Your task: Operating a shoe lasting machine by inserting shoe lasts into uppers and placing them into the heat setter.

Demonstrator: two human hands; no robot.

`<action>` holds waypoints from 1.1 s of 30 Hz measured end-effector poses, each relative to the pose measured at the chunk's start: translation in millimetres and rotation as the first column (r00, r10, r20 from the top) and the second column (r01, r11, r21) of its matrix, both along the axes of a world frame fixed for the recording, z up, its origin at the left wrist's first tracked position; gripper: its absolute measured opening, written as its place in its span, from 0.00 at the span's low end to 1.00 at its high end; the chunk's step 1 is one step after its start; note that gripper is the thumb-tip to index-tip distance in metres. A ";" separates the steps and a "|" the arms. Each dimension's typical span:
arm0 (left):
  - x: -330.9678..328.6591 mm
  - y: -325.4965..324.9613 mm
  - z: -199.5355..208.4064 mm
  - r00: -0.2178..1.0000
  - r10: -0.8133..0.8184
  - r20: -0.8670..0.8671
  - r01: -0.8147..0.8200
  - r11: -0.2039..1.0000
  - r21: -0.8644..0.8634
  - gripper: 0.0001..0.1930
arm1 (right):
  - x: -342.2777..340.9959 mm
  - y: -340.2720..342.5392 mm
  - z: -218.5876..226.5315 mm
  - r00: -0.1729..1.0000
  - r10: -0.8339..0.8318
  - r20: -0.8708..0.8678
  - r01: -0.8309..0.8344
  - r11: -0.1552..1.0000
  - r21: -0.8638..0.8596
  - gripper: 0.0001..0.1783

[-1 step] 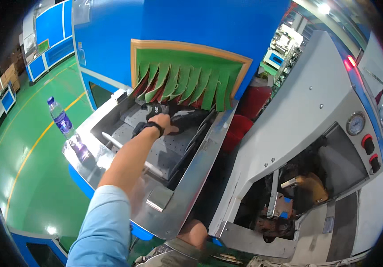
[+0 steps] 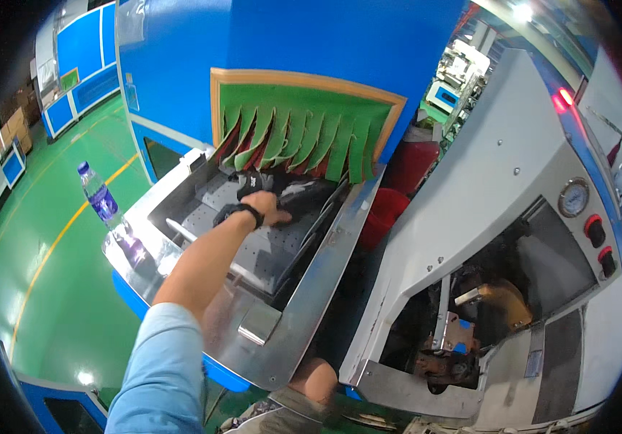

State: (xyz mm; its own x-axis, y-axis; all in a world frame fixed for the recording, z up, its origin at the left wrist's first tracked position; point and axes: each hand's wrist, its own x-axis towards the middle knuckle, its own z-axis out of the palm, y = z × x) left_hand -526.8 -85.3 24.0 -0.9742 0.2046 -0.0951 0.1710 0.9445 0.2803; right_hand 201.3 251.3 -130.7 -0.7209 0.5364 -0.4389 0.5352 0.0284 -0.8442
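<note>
My left hand [image 2: 264, 207] reaches across a perforated metal conveyor bed, a black band around its wrist. Its fingers curl down onto a black shoe [image 2: 251, 185] with white lettering; the fingertips are partly hidden and the thumb points right. More black material with grey streaks [image 2: 303, 191] lies just right of the hand, close to the green strip curtain [image 2: 293, 145]. Another dark part [image 2: 228, 211] shows beside the wrist; I cannot tell whether it belongs to the same shoe. My right hand is out of view.
A clear bottle with a purple label [image 2: 101, 195] stands on the metal ledge at left. The blue machine housing [image 2: 311, 36] rises behind the curtain. Right of the bed are a red bin [image 2: 384, 213] and a grey machine [image 2: 462, 188] with a gauge [image 2: 575, 197] and red-ringed knobs.
My left hand stays over the black shoe and has shifted very slightly. The forearm and sleeve have moved a little to the left. The rest looks the same.
</note>
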 end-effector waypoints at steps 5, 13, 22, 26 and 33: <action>136.5 -15.3 60.2 0.987 0.160 0.001 -0.140 0.858 0.494 0.36 | -114.4 -73.1 110.2 0.983 -0.114 0.146 0.154 0.942 -0.297 0.22; 450.1 -5.5 80.9 0.995 -0.015 -0.098 0.066 0.837 0.543 0.21 | -208.0 -134.9 188.3 0.639 -0.154 -0.754 -0.418 0.753 -0.508 0.69; 530.3 63.6 12.9 0.680 -0.562 0.471 -0.482 0.142 0.864 0.44 | -140.1 -112.8 205.3 0.615 0.182 -0.767 -0.257 0.966 0.024 0.53; 546.3 100.0 1.5 0.816 -0.481 0.321 -0.271 0.173 0.947 0.35 | -107.6 -110.4 195.0 0.641 0.091 -0.762 -0.189 0.981 -0.042 0.54; 546.4 93.3 0.8 0.722 -0.566 -0.398 0.690 0.555 0.465 0.14 | -84.2 -88.0 200.0 0.729 0.293 -0.619 0.149 0.814 0.561 0.52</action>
State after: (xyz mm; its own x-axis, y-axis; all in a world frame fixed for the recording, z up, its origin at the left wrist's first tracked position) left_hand 19.6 8.0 24.8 -0.5585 0.7225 0.4074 0.7636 0.2560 0.5927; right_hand 117.1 163.3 69.3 -0.7388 0.4453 0.5059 -0.1699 0.6034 -0.7791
